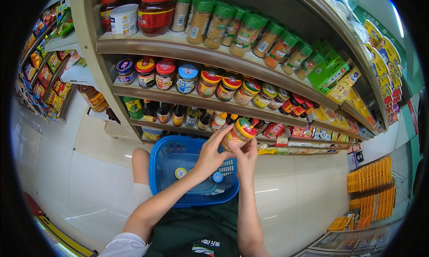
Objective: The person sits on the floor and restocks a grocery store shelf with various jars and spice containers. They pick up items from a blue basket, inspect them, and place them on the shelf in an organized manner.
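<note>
Between both hands I hold a glass jar point(238, 135) with a green, red and yellow lid, tilted to the right. My left hand point(213, 146) grips its left side, and my right hand point(245, 155) grips it from below and the right. Beneath my forearms a blue plastic basket point(162, 193) rests at my lap. Two jars lie low in it: one with a yellow lid point(180, 173) and one with a blue lid point(218, 177). Behind my hands, the middle shelf bears similar jars with red-and-green lids point(230, 85).
Green-capped spice shakers point(246, 34) line the upper shelf point(161, 46) beside red-lidded jars point(156, 14). Dark sauce bottles point(163, 113) stand on a lower shelf. Snack packets point(45, 76) hang at far left. Stacked yellow crates point(370, 180) sit on the right, past the tiled floor point(285, 196).
</note>
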Motion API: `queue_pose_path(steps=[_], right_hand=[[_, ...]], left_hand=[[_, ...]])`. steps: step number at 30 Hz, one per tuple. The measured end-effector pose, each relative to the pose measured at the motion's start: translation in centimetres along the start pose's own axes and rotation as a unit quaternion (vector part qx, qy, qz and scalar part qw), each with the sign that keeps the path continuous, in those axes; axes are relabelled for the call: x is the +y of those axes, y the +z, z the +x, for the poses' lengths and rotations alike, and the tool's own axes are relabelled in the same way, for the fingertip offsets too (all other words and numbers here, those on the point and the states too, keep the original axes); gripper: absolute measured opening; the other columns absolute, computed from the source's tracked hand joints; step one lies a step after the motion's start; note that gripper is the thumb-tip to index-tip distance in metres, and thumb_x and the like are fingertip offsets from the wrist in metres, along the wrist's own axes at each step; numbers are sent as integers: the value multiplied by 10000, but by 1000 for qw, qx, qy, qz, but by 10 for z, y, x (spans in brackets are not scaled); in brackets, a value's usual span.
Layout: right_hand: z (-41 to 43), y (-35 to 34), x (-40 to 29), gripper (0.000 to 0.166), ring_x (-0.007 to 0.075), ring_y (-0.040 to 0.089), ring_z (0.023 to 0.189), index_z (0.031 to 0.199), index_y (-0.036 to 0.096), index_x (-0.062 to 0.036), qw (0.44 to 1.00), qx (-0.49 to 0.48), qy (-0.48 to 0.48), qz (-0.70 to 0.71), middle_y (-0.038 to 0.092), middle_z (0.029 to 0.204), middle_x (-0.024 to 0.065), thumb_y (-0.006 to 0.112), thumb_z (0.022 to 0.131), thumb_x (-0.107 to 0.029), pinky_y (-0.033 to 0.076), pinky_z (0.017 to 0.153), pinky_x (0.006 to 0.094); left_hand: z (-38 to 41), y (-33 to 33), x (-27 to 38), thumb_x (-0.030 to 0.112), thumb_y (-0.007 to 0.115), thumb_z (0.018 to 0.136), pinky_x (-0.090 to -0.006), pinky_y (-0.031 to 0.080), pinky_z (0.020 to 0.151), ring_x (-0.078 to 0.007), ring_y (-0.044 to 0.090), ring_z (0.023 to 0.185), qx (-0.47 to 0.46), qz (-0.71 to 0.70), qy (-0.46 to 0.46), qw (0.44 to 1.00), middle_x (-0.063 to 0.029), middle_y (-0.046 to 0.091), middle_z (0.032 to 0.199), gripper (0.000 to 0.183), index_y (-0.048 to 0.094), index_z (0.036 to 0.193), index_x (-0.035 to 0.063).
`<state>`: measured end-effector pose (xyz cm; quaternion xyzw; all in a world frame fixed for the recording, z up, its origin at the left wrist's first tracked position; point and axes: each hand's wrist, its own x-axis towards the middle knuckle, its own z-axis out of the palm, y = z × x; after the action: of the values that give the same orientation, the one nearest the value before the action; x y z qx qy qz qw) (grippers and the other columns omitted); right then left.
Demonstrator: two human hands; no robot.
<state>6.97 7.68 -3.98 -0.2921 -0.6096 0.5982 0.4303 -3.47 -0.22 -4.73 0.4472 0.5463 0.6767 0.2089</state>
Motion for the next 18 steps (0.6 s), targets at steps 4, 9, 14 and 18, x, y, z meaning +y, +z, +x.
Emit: queue_pose_path(steps=[4,9,14,18], right_hand=[[39,0,-13,612,195,636,1099,1359,497,23,995,36,-77,-46,647,1218,130,815,864,-146,504,941,325],[76,6,-22,630,202,646,1082,1349,500,33,990,75,-99,-67,662,1210,142,828,846,-159,498,941,336],[102,4,-9,658,235,645,1098,1351,493,49,980,90,-129,-120,667,1215,174,834,829,-160,491,961,352],[110,6,-6,680,253,642,1109,1367,481,56,979,86,-129,-134,658,1231,188,831,825,-158,487,971,357]], left_hand=[[35,10,3,-21,744,823,-432,456,1087,-382,499,1372,-8,36,55,998,-204,511,1485,769,425,1518,62],[64,24,-4,-31,710,846,-414,449,1092,-367,480,1398,10,96,84,992,-215,459,1530,767,394,1540,52],[78,29,-10,-14,701,852,-433,414,1126,-397,444,1417,22,113,90,989,-225,441,1537,792,352,1560,53],[83,28,-12,-17,692,855,-439,419,1123,-398,433,1425,21,115,75,990,-225,427,1551,798,338,1566,50]])
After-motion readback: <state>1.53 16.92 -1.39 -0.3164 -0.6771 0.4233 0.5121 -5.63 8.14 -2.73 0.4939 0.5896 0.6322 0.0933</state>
